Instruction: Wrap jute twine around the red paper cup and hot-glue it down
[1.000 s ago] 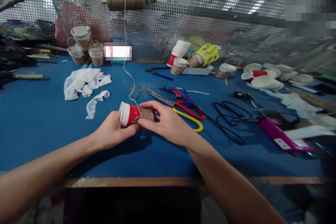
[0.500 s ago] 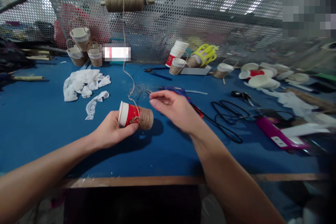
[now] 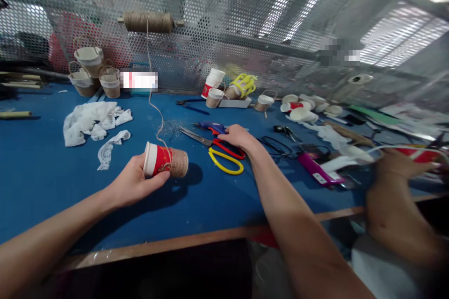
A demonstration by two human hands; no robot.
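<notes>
My left hand (image 3: pixel 142 177) holds a red and white paper cup (image 3: pixel 151 159) on its side, fingers closed about it. Jute twine (image 3: pixel 180 163) is wound round the cup's base end. From there a loose strand (image 3: pixel 159 117) runs up to a twine spool (image 3: pixel 149 22) at the mesh wall. My right hand (image 3: pixel 236 135) is closed on the rear of a blue glue gun (image 3: pixel 206 125) with a red trigger, lying on the table; the palm hides its handle. Scissors (image 3: pixel 199 139) with one red and one yellow handle lie just in front of it.
White lace (image 3: pixel 89 121) and a lace strip (image 3: pixel 110 147) lie left on the blue table (image 3: pixel 150 224). Twine-covered cups (image 3: pixel 89 58) stand behind. Pliers (image 3: pixel 192 106) lie at the back. Keys (image 3: pixel 286 131), a black cable and a purple case (image 3: pixel 319 168) lie right, near another person's arm (image 3: pixel 393 196).
My right hand has moved from beside the cup to the glue gun and closed on it, uncovering the scissors. The view has swung right, bringing another person's arm in. My left hand keeps the cup.
</notes>
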